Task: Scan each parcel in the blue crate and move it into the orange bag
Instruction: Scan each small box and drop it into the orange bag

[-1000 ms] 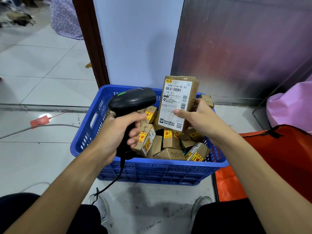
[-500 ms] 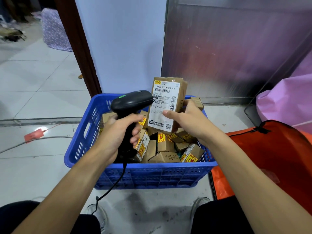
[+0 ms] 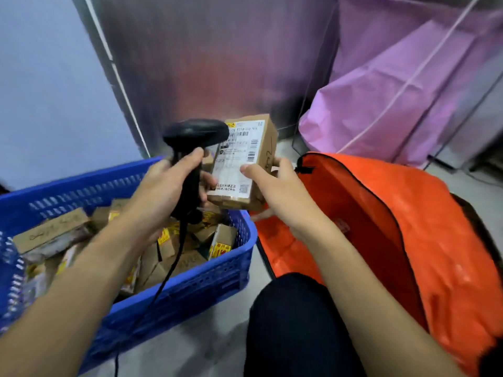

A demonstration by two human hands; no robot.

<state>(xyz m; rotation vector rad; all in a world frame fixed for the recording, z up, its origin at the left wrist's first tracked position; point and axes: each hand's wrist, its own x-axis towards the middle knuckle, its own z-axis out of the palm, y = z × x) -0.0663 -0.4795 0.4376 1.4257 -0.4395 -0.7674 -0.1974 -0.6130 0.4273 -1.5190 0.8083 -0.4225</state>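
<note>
My right hand (image 3: 275,191) grips a brown cardboard parcel (image 3: 245,156) with a white barcode label, held upright over the crate's right rim, beside the mouth of the orange bag (image 3: 402,227). My left hand (image 3: 166,189) grips the handle of a black corded barcode scanner (image 3: 194,137), whose head partly covers the label's upper left. The blue crate (image 3: 190,289) at lower left holds several small brown parcels (image 3: 168,246) with yellow stickers.
A pink plastic bag (image 3: 394,99) leans behind the orange bag. A metal panel (image 3: 212,63) and a pale wall (image 3: 49,85) stand behind the crate. My dark-trousered knee (image 3: 294,322) sits between crate and bag. The scanner cord (image 3: 163,281) hangs over the crate's front.
The view has swung right. Both hands have carried the parcel and scanner from above the crate's middle to its right rim, close to the orange bag.
</note>
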